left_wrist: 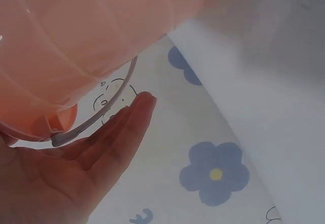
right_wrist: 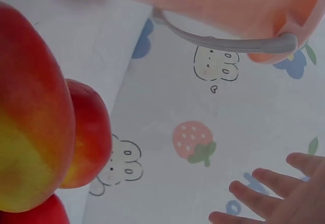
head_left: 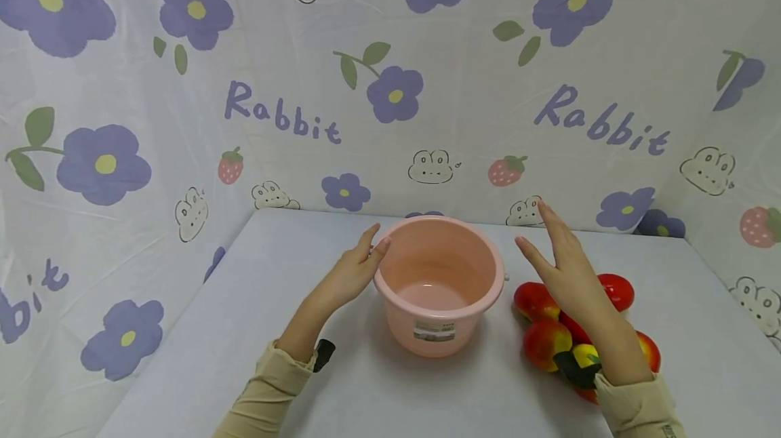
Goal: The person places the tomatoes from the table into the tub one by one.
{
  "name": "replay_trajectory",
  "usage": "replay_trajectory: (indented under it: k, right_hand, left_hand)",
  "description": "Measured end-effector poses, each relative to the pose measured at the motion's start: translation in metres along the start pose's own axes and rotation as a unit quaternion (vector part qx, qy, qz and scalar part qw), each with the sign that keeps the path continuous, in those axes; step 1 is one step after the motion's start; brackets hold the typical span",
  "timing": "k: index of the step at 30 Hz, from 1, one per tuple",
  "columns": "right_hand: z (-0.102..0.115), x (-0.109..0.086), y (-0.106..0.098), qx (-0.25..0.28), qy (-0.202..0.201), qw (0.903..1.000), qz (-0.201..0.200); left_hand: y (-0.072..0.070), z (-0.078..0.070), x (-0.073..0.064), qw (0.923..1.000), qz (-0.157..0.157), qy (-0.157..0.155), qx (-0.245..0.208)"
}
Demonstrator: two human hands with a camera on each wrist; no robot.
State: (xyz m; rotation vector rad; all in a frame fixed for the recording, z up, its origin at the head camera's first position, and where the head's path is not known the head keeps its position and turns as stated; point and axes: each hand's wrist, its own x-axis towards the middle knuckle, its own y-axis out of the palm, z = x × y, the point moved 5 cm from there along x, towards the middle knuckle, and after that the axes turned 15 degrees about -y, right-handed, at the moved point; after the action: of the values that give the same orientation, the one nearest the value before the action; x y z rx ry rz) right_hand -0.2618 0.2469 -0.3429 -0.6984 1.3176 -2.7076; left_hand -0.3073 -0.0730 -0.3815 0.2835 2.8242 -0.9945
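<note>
A pink plastic bucket (head_left: pixel 403 329) stands upright on the table, its inside bare and a label on its front. At the bucket's left rim is my left hand (head_left: pixel 350 275), thumb against the rim and fingers extended along the outer wall. The left wrist view shows the grey handle (left_wrist: pixel 110 107) hanging beside those fingers. My right hand (head_left: pixel 570 282) hovers right of the bucket, apart from it, with fingers spread and holding nothing. Below it lie several smooth red-and-yellow fruits (head_left: pixel 547 344) resembling mangoes, partly hidden by the hand and forearm; one large fruit (right_wrist: pixel 30 112) fills the right wrist view's left side.
The white table (head_left: pixel 244 329) meets a patterned cloth backdrop (head_left: pixel 293 173) behind and at both sides. Dark straps (head_left: pixel 325 354) show at both wrists. The fruits lie clustered on the table's right side.
</note>
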Motion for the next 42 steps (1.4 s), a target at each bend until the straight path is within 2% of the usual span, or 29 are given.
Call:
replay_trajectory:
  k: [9, 19, 28, 35, 42]
  right_hand:
    - [-0.012, -0.005, 0.001, 0.043, 0.018, 0.9989, 0.005]
    - [-0.028, -0.01, -0.002, 0.06, 0.042, 0.9973, 0.009]
    - [-0.05, -0.016, -0.005, 0.091, 0.065, 0.9937, 0.002]
    - [-0.062, -0.022, -0.007, 0.101, 0.084, 0.9913, -0.001]
    - [-0.08, -0.026, -0.016, 0.085, 0.105, 0.9907, -0.018]
  left_hand:
    - [0.004, 0.002, 0.003, 0.9999, 0.004, 0.01, -0.012]
    - [0.005, 0.003, 0.002, 0.9991, 0.007, 0.021, -0.037]
    - [0.007, 0.004, 0.003, 0.9985, 0.008, 0.023, -0.05]
    - [0.007, 0.006, 0.002, 0.9979, 0.015, 0.025, -0.058]
    - [0.007, 0.006, 0.004, 0.9984, 0.008, 0.024, -0.052]
